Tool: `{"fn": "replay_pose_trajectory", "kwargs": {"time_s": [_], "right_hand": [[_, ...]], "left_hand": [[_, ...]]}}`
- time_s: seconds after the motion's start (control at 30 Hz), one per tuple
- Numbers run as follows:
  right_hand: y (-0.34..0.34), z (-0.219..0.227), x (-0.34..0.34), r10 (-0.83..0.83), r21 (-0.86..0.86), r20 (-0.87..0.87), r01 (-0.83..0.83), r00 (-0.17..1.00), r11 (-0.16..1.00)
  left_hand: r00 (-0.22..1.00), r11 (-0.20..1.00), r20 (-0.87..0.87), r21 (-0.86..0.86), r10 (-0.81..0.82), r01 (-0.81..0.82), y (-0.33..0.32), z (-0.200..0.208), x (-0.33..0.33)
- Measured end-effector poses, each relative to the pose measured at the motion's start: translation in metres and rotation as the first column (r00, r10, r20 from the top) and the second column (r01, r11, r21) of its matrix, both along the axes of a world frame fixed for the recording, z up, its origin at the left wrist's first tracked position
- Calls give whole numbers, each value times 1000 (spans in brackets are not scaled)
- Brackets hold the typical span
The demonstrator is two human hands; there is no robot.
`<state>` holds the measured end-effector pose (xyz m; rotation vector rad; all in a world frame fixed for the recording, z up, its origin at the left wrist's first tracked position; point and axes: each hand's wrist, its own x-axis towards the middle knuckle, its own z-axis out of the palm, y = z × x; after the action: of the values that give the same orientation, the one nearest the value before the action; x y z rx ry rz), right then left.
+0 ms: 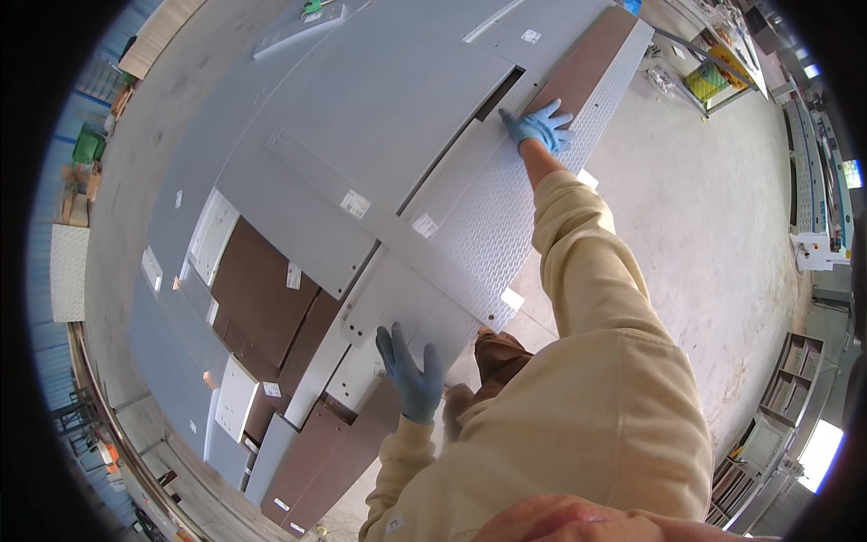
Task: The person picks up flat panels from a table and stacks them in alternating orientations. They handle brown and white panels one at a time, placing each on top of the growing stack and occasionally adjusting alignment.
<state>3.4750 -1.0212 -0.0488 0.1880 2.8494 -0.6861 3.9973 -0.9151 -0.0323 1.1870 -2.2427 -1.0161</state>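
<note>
My right hand (542, 127), in a light blue glove, lies spread over a brown board (585, 63) where it meets a pale panel with a bumpy textured face (488, 212). Its fingers are stretched out and grip nothing. Lower down, my left hand (413, 375), also gloved in blue, is raised with fingers apart beside a white panel with dark round holes (366, 312). Whether it touches that panel I cannot tell. A long narrow grey strip (397, 226) with a white label lies diagonally across the panels between my hands.
Large grey panels (361, 108) and a dark brown board (257, 285) spread out to the left, overlapping at several levels with gaps. A green-and-yellow bag (709, 79) is by a metal-framed table at the far right. Shelving (790, 370) stands at the right; concrete floor (686, 244) lies between.
</note>
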Motion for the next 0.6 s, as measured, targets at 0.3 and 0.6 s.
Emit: {"fn": "replay_pose_trajectory", "kwargs": {"time_s": [0.3,0.6], "right_hand": [[55,10,-10,13,-42,-66,-15,998,999],[194,93,-54,160,-1000,-10,-11,987,2]], "left_hand": [[993,996,-109,-85,-45,36,-47,5,-75],[891,952,-338,-150,-302,266,-78,29,-209]]}}
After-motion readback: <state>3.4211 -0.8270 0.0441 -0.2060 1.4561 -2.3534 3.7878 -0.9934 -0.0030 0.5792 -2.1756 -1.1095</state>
